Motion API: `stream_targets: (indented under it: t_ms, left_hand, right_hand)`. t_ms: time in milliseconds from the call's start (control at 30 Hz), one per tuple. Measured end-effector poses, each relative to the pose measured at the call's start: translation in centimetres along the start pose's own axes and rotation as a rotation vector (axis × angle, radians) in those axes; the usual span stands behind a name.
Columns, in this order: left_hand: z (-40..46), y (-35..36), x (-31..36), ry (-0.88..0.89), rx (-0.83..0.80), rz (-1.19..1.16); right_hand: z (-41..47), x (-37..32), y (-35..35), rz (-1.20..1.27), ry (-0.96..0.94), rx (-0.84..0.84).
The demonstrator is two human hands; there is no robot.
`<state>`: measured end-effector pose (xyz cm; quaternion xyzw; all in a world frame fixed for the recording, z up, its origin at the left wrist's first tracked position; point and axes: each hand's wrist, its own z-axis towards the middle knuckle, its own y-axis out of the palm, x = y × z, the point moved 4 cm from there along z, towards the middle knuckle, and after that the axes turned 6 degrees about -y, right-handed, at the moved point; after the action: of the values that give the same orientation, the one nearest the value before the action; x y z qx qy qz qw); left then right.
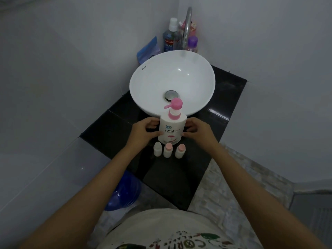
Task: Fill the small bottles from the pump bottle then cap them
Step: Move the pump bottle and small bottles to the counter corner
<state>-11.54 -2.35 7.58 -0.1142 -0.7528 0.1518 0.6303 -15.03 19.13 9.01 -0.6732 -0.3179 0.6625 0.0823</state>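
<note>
Three small bottles (168, 150), white pump bottle (171, 129)

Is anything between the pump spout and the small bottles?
Nothing visible. The pump bottle, held by left hand and right hand, stands just behind the three small bottles; two wear pink caps, and the spout points left.

Both hands, left hand (143, 131) and right hand (198, 132), clasp the upright pump bottle (171, 129) behind three small bottles (168, 150) near the black counter's (111, 133) front edge.
</note>
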Motion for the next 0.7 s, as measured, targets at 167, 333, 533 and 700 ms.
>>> stream_targets:
  t_ms: [167, 333, 533, 700]
  left_hand:
    - [0.6, 0.7, 0.3, 0.006, -0.008, -0.024]
    - [0.7, 0.7, 0.5, 0.015, 0.04, -0.012]
    - [-1.0, -1.3, 0.3, 0.01, 0.134, -0.033]
    - [-2.7, -5.8, 0.7, 0.03, 0.302, -0.062]
  right_hand:
    - [0.5, -0.8, 0.7, 0.01, -0.061, 0.015]
    - [0.8, -1.3, 0.8, -0.035, -0.094, 0.008]
    - [1.8, -3.7, 1.4, -0.097, -0.195, -0.077]
    - [4.5, -8.2, 2.9, -0.132, -0.322, -0.177]
